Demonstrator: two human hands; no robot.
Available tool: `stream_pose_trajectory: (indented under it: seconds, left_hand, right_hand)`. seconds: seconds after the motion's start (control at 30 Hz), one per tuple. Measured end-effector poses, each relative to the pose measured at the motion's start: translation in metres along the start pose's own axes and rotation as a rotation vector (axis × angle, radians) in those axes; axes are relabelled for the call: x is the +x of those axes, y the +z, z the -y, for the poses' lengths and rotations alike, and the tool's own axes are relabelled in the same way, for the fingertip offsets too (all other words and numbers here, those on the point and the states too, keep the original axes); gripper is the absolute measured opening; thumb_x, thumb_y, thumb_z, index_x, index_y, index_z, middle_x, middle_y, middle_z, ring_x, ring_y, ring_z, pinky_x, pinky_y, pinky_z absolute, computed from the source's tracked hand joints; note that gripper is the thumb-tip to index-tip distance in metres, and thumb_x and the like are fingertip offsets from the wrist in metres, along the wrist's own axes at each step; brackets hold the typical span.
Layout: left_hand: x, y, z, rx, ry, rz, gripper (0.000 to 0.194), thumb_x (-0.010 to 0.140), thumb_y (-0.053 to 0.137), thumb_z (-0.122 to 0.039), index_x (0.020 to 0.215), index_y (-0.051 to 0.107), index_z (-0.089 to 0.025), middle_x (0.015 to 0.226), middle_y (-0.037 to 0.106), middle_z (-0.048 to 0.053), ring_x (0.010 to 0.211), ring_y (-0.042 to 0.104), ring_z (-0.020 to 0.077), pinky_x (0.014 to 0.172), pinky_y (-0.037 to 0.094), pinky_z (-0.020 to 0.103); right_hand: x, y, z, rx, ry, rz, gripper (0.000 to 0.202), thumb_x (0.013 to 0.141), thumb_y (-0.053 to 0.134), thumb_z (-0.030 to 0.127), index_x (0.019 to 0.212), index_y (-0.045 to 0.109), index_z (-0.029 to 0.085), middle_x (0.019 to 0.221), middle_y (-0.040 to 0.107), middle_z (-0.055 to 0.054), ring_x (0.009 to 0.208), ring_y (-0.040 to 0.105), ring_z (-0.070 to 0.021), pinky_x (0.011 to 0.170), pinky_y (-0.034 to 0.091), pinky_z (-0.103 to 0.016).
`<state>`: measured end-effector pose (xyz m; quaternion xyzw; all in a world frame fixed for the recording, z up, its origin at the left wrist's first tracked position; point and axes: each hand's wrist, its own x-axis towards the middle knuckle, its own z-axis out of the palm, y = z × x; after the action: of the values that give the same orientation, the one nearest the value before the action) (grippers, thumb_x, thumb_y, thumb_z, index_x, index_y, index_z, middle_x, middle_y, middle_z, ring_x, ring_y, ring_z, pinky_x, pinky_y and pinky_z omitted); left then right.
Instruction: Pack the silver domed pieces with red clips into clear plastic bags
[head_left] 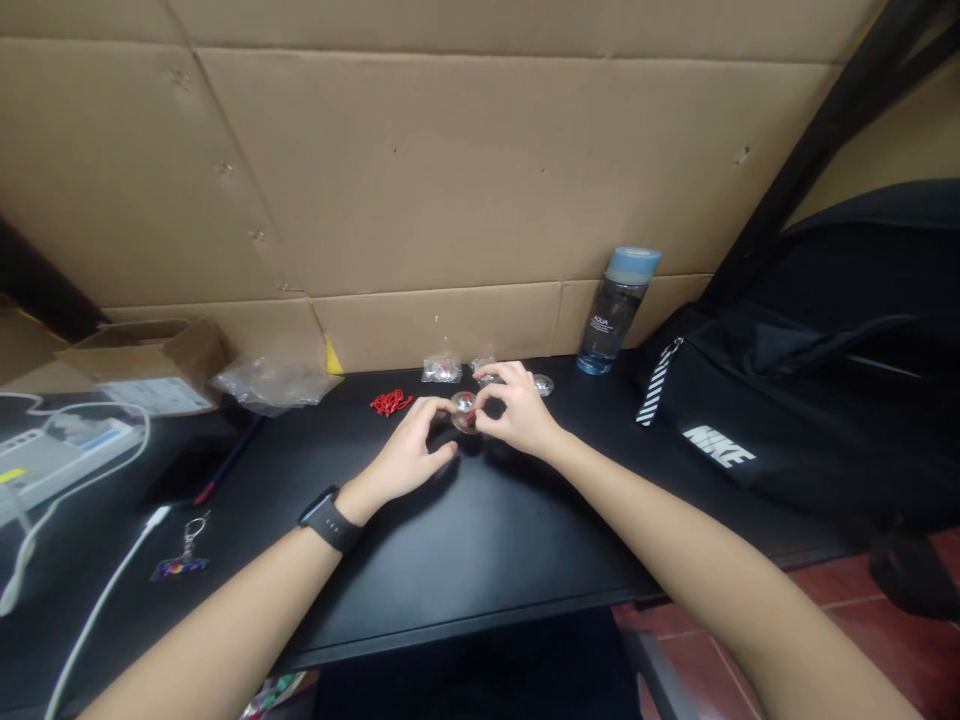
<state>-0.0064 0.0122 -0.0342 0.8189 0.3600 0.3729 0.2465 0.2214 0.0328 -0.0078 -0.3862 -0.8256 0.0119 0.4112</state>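
A small shiny round metal disc (464,404) with a bit of red cord (471,416) at it is between my two hands, over the black table. My right hand (517,408) pinches the red cord with thumb and index finger, its other fingers raised. At the disc's left edge are the fingertips of my left hand (411,448), its thumb apart from them. A loose pile of red cords (391,402) lies to the left. Behind are a small clear packet (442,370) and another packet (484,367), partly hidden by my right hand. Another shiny metal disc (543,384) shows beyond that hand.
A blue-capped water bottle (615,312) and a black backpack (780,400) stand on the right. On the left are an open cardboard box (161,365), a clear plastic bag (274,385), a power strip (64,465), a white cable (105,600) and a keyring (184,560). Cardboard (480,180) walls the back.
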Motion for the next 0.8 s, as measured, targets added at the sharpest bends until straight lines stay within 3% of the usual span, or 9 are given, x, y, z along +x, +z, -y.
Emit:
stream_pose_trajectory:
  seconds: [0.2,0.6,0.8]
  left_hand:
    - [-0.002,-0.003,-0.009,0.237,-0.02,0.108,0.039,0.086,0.063,-0.018,0.124,0.055,-0.027,0.131,0.054,0.007,0.124,0.053,0.0279,0.107,0.043,0.046]
    - [-0.004,-0.002,-0.014,0.285,-0.023,0.159,0.034,0.088,0.062,-0.023,0.121,0.057,-0.029,0.134,0.054,0.007,0.125,0.052,0.0299,0.107,0.038,0.05]
    - [-0.003,-0.004,-0.011,0.316,-0.012,0.195,0.023,0.09,0.061,-0.023,0.113,0.063,-0.028,0.124,0.062,0.005,0.116,0.056,0.0281,0.103,0.039,0.046]
  right_hand:
    - [0.003,-0.004,-0.027,-0.106,0.049,0.025,0.009,0.077,0.078,0.021,0.074,0.069,0.022,0.12,0.07,-0.005,0.114,0.055,-0.028,0.09,0.038,-0.043]
    - [0.002,0.0,-0.05,-0.219,0.098,0.114,0.006,0.084,0.073,0.022,0.079,0.072,0.023,0.118,0.071,-0.006,0.112,0.056,-0.0291,0.087,0.038,-0.043]
    - [0.006,-0.014,-0.057,-0.167,0.146,0.098,0.006,0.086,0.068,0.02,0.091,0.071,0.023,0.109,0.074,-0.005,0.101,0.061,-0.026,0.086,0.04,-0.04]
